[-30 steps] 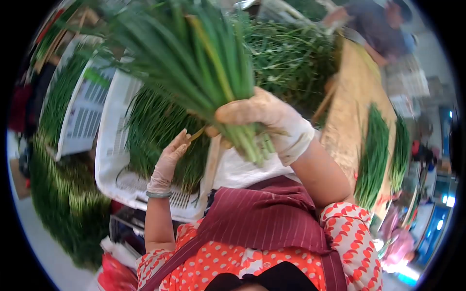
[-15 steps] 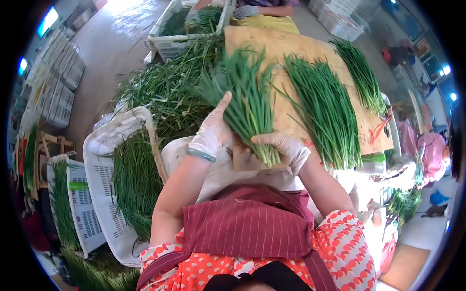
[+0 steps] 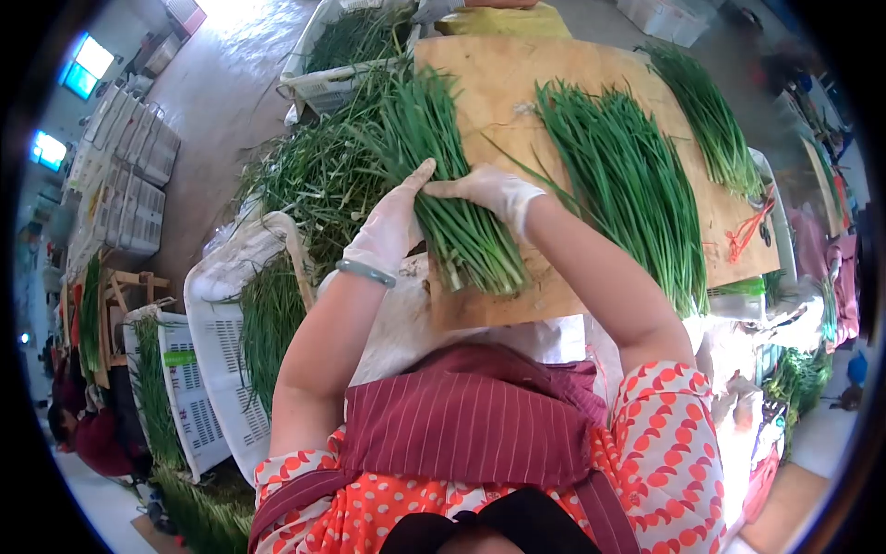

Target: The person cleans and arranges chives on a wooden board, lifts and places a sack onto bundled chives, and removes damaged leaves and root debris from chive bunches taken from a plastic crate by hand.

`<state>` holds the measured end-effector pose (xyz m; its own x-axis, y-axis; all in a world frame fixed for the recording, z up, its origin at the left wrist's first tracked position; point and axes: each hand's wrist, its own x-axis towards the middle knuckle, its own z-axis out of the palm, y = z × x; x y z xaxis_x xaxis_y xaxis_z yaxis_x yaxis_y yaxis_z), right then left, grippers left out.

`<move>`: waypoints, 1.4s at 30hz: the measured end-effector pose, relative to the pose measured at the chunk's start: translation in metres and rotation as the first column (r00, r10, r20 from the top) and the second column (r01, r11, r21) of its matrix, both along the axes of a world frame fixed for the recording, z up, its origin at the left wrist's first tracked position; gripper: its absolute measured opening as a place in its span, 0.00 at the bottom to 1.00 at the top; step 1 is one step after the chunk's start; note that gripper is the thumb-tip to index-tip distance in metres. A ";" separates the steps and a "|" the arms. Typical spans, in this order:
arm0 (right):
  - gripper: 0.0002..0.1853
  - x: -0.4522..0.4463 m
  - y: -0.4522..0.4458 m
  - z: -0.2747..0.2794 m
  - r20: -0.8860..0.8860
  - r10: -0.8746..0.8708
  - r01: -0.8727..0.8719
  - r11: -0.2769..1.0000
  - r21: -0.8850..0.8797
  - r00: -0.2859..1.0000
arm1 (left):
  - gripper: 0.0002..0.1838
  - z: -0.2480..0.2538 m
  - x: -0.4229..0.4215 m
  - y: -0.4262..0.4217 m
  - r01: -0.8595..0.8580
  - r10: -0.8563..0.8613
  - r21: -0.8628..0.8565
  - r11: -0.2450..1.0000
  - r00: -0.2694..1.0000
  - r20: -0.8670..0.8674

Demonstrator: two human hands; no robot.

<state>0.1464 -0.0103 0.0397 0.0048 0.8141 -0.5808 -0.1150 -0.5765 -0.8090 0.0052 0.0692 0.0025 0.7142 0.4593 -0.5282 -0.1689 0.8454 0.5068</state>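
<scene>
2 gloved hands [image 3: 386,226] [image 3: 496,192] clasp greens [image 3: 468,242]; marking [image 3: 190,417] on crate [image 3: 205,451] unreadably small.

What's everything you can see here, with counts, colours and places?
Wooden board: one, tan, centre to right
Bundle under the hands: one, green, board's left side
Other bundles: two, green, board's middle and right
Loose greens: one heap, green, left of board
Crates: several, white, mostly left and top
Red string: one tangle, red, board's right edge
Yellow cloth: one, yellow, top
Co-worker: one, maroon top, lower left
Right-edge clutter: mixed colours, too blurred to count
Apron: one, maroon, bottom centre
Bracelet: one, pale green, left wrist
Left hand: one, white-gloved, bundle's left
Right hand: one, white-gloved, bundle's right
</scene>
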 end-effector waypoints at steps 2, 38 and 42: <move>0.30 -0.020 0.015 -0.005 -0.032 -0.014 0.017 0.995 0.098 0.999 | 0.17 0.005 -0.004 0.005 -0.095 0.105 0.071 0.993 0.983 -0.152; 0.48 -0.018 0.014 0.073 0.320 -0.539 -0.061 0.443 0.895 0.779 | 0.12 0.183 0.027 -0.008 -0.191 0.201 0.965 0.179 0.967 0.155; 0.51 -0.011 -0.013 0.115 0.033 -0.459 0.080 0.225 0.971 0.888 | 0.12 0.205 0.010 -0.017 -0.149 0.107 0.965 0.214 0.986 0.128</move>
<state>0.1351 -0.0232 0.1544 0.3325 0.6798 0.6536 0.2186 0.6187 -0.7546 0.0152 0.0518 0.2073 0.5954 0.6877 0.4155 -0.2538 -0.3297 0.9093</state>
